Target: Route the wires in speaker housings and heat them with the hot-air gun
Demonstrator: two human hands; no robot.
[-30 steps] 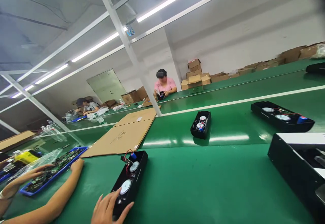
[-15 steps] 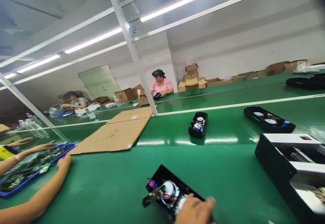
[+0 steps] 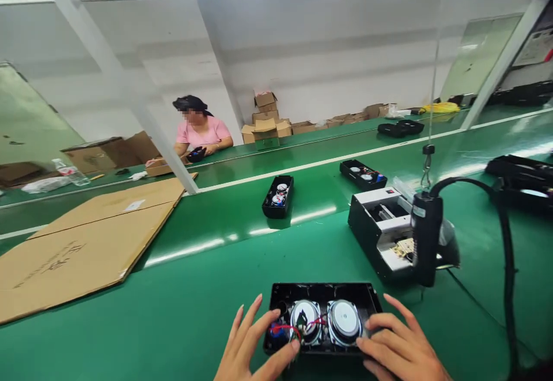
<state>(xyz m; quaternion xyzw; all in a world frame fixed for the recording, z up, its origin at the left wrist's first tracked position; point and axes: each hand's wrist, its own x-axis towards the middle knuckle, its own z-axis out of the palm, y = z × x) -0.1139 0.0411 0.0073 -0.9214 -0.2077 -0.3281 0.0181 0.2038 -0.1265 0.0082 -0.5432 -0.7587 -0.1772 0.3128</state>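
Observation:
A black speaker housing with two round speakers and red wires lies at the bottom centre of the green table. My left hand is at its left end, thumb and index finger around the red wires and a small green board, but what they pinch is too small to make out. At the right end, my right hand rests its fingers on the housing's edge beside the right speaker.
A black and white machine stands right of centre, with a hanging black electric screwdriver before it. Flat cardboard lies left. More housings sit on the line beyond. A person in pink works across the table.
The view has swung right. The housing has gone from slanted to level before me. My left hand has come into view at its left end, and my right hand is at its right end.

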